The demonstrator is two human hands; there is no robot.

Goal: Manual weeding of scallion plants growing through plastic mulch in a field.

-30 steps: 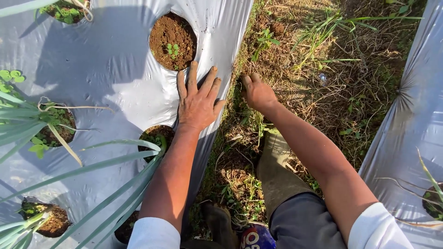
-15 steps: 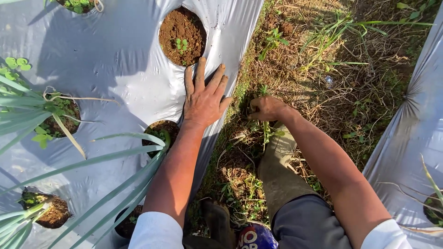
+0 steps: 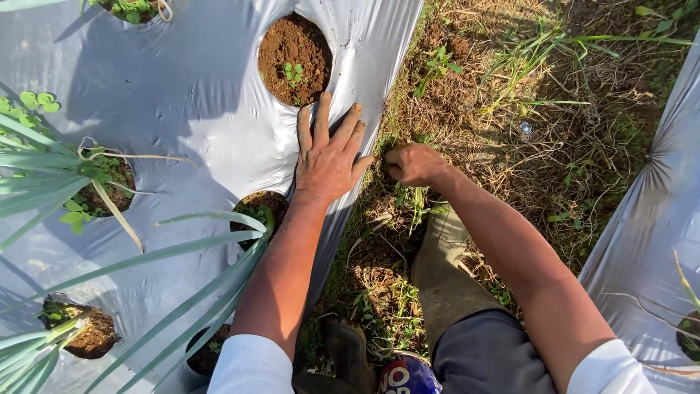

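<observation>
Comparing this moment with the view half a second back, we note one change: the right hand (image 3: pixel 412 163) has closed further into a fist and now sits lower in the weeds (image 3: pixel 408 201) at the edge of the silver plastic mulch sheet (image 3: pixel 182 95). We judge that it grips weed stems or roots, though the fist hides what is inside (we cannot confirm the contents). The clump of green weeds lies just below that fist, on the bare-earth side of the sheet edge.

The left hand (image 3: pixel 328 157) stays flat on the sheet, fingers spread wide, holding nothing; it presses the plastic down just beside the sheet edge. Its position has barely shifted against the planting hole (image 3: pixel 294 58) above it on the sheet, which shows brown soil and a small green seedling (image 3: pixel 292 71).

Further references, all taken from the sheet:
- A second hole (image 3: pixel 255 208) lies on the sheet just below the left wrist.
- Long pale-green leaves (image 3: pixel 146 255) cross the sheet's lower left.
- A muddy rubber boot (image 3: pixel 445 270) stands off the sheet, in the dry grass (image 3: pixel 525 95) of the furrow.

We read the tighter fist as a grip taken at the weeds.
</observation>
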